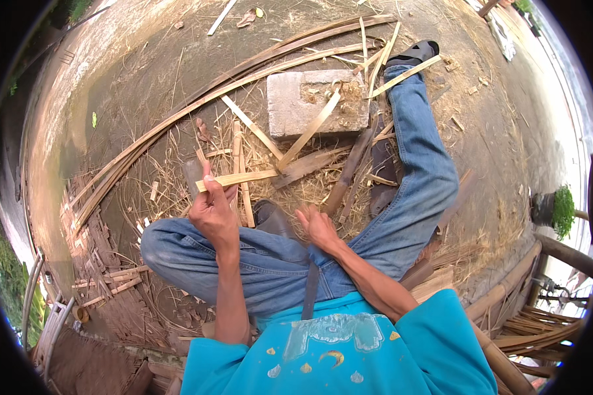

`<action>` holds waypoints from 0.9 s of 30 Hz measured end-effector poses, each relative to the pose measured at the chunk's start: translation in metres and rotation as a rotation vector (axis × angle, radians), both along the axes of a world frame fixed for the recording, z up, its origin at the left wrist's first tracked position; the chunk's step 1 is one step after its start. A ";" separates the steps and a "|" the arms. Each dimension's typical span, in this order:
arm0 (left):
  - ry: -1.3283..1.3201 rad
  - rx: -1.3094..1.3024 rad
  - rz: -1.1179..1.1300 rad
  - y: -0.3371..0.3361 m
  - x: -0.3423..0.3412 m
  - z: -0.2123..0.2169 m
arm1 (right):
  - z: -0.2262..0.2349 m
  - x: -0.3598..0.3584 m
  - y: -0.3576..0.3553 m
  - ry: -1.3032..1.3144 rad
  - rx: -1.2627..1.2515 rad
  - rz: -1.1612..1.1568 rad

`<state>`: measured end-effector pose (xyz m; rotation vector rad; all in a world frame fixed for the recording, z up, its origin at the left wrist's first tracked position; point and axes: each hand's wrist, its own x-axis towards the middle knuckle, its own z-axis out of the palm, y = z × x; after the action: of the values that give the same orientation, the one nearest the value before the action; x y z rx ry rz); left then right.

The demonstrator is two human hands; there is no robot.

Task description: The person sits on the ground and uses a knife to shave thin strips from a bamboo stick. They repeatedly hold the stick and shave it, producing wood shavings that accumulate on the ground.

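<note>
My left hand (pixel 217 214) is raised over my bent left knee, its fingers closed around a pale, flat bamboo strip (pixel 247 177). The strip lies nearly level, its right end close to other split pieces. My right hand (pixel 319 229) is low between my legs with its fingers curled. A narrow dark flat piece (pixel 311 289) runs from below that hand to my shirt hem; whether the hand grips it, I cannot tell. Beyond both hands sits a pale concrete block (pixel 284 108), with a bamboo slat (pixel 315 126) leaning against it.
Long bamboo strips (pixel 178 115) curve across the ground on the left. Shavings (pixel 165 158) and dark split pieces (pixel 349 171) lie around my legs. My right leg (pixel 422 151) stretches forward beside the block. Bamboo poles (pixel 507 280) and a potted plant (pixel 561 212) stand on the right.
</note>
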<state>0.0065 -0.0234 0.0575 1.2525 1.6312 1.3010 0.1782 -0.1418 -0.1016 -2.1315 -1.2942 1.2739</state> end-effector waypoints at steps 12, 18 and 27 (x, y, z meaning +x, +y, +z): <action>-0.069 0.041 0.034 -0.002 0.001 -0.003 | 0.036 0.006 -0.011 0.112 -0.024 0.006; -0.003 0.030 0.010 -0.003 -0.002 -0.010 | 0.067 -0.010 -0.007 0.315 0.073 0.052; -0.005 -0.022 0.053 0.001 -0.008 -0.007 | 0.056 0.006 -0.016 0.297 -0.028 0.036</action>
<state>-0.0013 -0.0225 0.0505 1.1995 1.6809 1.3136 0.1839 -0.1579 -0.0457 -1.8551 -1.1976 1.5610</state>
